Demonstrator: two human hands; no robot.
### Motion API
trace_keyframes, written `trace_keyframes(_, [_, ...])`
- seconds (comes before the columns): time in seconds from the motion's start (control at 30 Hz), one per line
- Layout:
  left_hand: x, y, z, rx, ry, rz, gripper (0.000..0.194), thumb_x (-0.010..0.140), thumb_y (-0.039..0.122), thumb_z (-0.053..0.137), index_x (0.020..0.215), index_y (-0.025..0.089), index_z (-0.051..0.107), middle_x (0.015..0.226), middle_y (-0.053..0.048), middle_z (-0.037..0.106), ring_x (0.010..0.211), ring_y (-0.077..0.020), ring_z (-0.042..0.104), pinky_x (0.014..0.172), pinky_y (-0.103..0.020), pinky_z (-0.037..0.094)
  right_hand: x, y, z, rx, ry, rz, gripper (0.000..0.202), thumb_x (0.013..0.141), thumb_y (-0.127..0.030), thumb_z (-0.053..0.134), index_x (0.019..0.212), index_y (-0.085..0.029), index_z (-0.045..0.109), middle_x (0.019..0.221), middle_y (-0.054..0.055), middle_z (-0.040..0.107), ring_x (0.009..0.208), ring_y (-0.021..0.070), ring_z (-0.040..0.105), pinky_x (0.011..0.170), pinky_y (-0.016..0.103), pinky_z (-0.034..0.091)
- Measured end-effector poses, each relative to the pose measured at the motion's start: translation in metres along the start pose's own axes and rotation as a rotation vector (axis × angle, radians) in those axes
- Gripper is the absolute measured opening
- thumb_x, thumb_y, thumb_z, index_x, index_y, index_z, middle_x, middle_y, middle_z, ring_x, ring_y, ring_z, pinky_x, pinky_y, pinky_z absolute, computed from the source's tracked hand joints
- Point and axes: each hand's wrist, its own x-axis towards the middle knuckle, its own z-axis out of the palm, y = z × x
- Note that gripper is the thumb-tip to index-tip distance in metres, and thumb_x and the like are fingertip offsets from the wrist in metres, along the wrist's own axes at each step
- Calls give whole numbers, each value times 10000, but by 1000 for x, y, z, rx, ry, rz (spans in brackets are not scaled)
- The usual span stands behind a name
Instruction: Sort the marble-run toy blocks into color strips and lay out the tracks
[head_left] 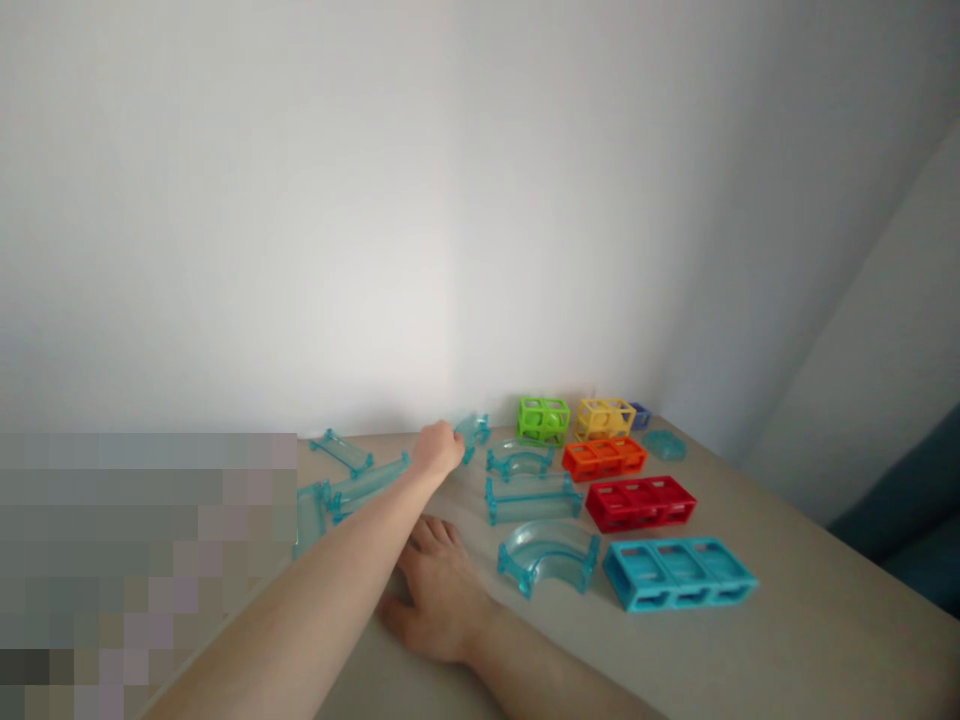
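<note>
My left hand (441, 448) reaches far across the table, closed, with its fingers against a small translucent blue curved track piece (474, 434) near the wall. My right hand (444, 592) rests palm down on the tabletop, fingers apart and holding nothing; the left forearm partly covers its fingertips. Just right of that hand lies a larger curved track piece (551, 552). Behind it are a straight track piece (534, 498) and another curved track piece (520, 458). Left of my left forearm sit more straight track pieces (367, 485), one (343, 453) close to the wall.
Open-frame blocks stand at the right: light blue (679, 572), red (641, 502), orange (604, 457), yellow (604, 418), green (543, 420) and dark blue (640, 415). A round translucent piece (664, 445) lies near the right edge. A white wall (360, 220) bounds the back.
</note>
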Motion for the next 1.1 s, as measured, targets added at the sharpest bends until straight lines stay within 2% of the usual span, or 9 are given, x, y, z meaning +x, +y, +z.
trace_keyframes(0.2, [8, 2, -14, 58, 14, -39, 294, 827, 250, 531, 976, 76, 715, 978, -249, 714, 939, -306, 693, 757, -320, 501, -1, 0, 0, -8, -1, -15, 516, 787, -398, 628, 1273, -235, 567, 1286, 102, 526, 1209, 297, 428, 1025, 453, 325])
trace_keyframes(0.33, [-17, -7, -42, 87, 60, 23, 313, 848, 314, 487, 900, 114, 723, 926, -206, 728, 934, -311, 684, 779, -351, 497, -1, 1, 0, -10, -13, -8, 452, 800, -406, 619, 1214, -226, 616, 1324, 106, 511, 1233, 297, 419, 1032, 451, 327])
trace_keyframes(0.47, [-75, -46, -65, 140, 178, 71, 314, 885, 267, 405, 946, 165, 695, 1012, -123, 718, 1023, -265, 632, 938, -361, 430, 1, 2, 2, -17, -5, -10, 437, 789, -397, 631, 1183, -208, 640, 1311, 120, 528, 1226, 298, 436, 1035, 452, 330])
trace_keyframes(0.53, [-104, -72, -67, 231, 260, 73, 265, 855, 258, 452, 921, 166, 691, 982, -112, 707, 1002, -276, 613, 934, -378, 428, 1, 2, 2, -15, 1, -12, 424, 796, -394, 625, 1177, -209, 644, 1312, 122, 532, 1232, 299, 438, 1041, 454, 324])
trace_keyframes(0.63, [-130, -104, -61, 330, 269, 4, 306, 822, 333, 533, 1035, 165, 675, 1070, -131, 670, 1048, -318, 567, 881, -413, 452, 1, 3, 2, -6, 2, -3, 419, 810, -379, 613, 1195, -217, 636, 1342, 127, 518, 1261, 302, 425, 1056, 460, 309])
trace_keyframes(0.7, [-134, -117, -58, 328, 232, -12, 320, 814, 344, 562, 1056, 167, 674, 1095, -130, 652, 1064, -310, 552, 877, -400, 457, 1, 4, 1, 3, -3, 3, 416, 813, -358, 609, 1204, -219, 631, 1353, 127, 514, 1272, 296, 423, 1067, 455, 298])
trace_keyframes(0.8, [-129, -126, -57, 293, 189, -6, 215, 819, 280, 569, 954, 185, 707, 1069, -110, 646, 1070, -278, 543, 892, -359, 450, 1, 7, 0, 22, -11, 4, 389, 812, -321, 603, 1184, -215, 642, 1346, 122, 527, 1269, 279, 436, 1073, 430, 297])
trace_keyframes(1.0, [-123, -126, -64, 260, 176, -52, 160, 833, 209, 552, 853, 204, 710, 1033, -93, 642, 1016, -274, 559, 852, -361, 446, 2, 10, -1, 44, -3, 21, 369, 791, -270, 605, 1154, -227, 656, 1332, 109, 545, 1259, 266, 453, 1067, 413, 309])
trace_keyframes(1.1, [-124, -123, -66, 151, 245, -44, 165, 844, 159, 505, 829, 185, 667, 942, -87, 648, 947, -255, 591, 823, -352, 446, 1, 9, -2, 51, 3, 19, 356, 781, -247, 607, 1131, -225, 666, 1323, 107, 553, 1255, 269, 460, 1066, 421, 313])
